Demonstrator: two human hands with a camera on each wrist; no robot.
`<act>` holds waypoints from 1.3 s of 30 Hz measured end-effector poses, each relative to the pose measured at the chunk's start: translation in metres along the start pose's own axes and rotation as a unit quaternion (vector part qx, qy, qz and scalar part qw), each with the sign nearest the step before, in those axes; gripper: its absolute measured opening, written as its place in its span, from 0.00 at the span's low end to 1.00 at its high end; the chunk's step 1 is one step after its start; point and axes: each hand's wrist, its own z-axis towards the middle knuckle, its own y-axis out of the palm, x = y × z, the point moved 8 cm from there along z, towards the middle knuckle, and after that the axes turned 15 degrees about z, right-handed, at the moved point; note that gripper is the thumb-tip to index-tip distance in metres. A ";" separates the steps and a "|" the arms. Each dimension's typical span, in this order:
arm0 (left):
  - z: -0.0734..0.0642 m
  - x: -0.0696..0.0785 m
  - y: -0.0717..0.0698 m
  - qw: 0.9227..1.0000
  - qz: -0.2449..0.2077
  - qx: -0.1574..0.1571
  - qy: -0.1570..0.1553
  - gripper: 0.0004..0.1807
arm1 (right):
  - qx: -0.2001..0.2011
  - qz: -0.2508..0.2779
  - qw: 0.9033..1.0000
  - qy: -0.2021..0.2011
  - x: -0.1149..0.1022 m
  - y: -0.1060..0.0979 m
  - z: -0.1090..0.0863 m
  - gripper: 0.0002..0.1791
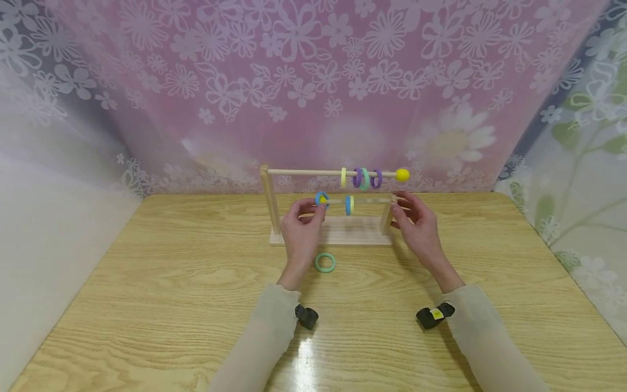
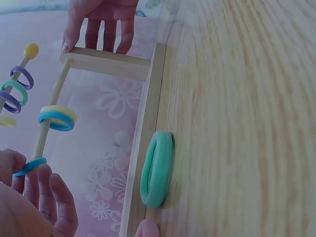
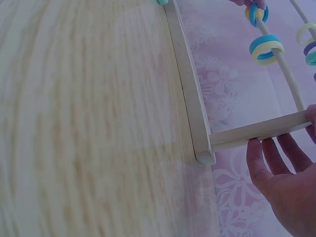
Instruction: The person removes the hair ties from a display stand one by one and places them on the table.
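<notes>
A wooden stand [image 1: 338, 238] holds two horizontal rods with coloured rings. My left hand [image 1: 302, 231] pinches a blue ring [image 1: 318, 197] between thumb and fingers, around the yellow ball tip of the lower rod [image 1: 372, 201]. Farther along that rod hang a blue ring [image 1: 349, 206] and a pale yellow ring [image 3: 265, 60], side by side. With thumb and fingers, my right hand [image 1: 418, 226] grips the short post [image 3: 256, 129] that carries the lower rod. On the table in front of the base lies a green ring [image 1: 325, 262], near my left wrist.
The upper rod [image 1: 303, 172] runs behind, from a taller post [image 1: 269, 198] to a yellow ball [image 1: 403, 175]. Yellow, purple and green rings [image 1: 364, 179] hang on it. A flowered pink curtain [image 1: 313, 109] rises at the back edge of the wooden table [image 1: 196, 305].
</notes>
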 end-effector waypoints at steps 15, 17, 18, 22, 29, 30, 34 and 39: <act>0.001 -0.011 -0.008 0.999 -0.008 0.002 -0.036 0.10 | 0.006 -0.002 1.000 -0.007 0.001 -0.001 0.000 0.23; 0.001 -0.013 -0.010 0.999 0.011 0.002 -0.038 0.10 | 0.005 -0.001 1.000 -0.006 0.001 0.000 0.000 0.23; 0.001 -0.013 -0.012 0.999 0.017 0.002 -0.038 0.10 | 0.005 0.000 1.000 -0.006 0.001 0.000 0.000 0.23; 0.003 -0.016 -0.017 0.999 0.035 0.005 -0.033 0.10 | 0.006 -0.001 1.000 -0.004 0.001 0.000 0.000 0.23; 0.005 -0.017 -0.026 0.999 0.046 -0.003 -0.024 0.08 | 0.006 0.007 1.000 -0.002 0.001 0.000 0.000 0.22; 0.005 -0.017 -0.027 0.999 0.049 -0.005 -0.023 0.08 | 0.006 0.007 1.000 -0.001 0.001 0.000 0.000 0.23; 0.004 -0.017 -0.033 0.998 0.066 -0.019 -0.008 0.08 | 0.003 0.004 1.000 0.001 0.002 0.001 0.000 0.23; 0.003 -0.014 -0.038 0.996 0.076 -0.038 0.022 0.08 | 0.003 0.000 1.000 -0.005 0.000 0.000 0.000 0.23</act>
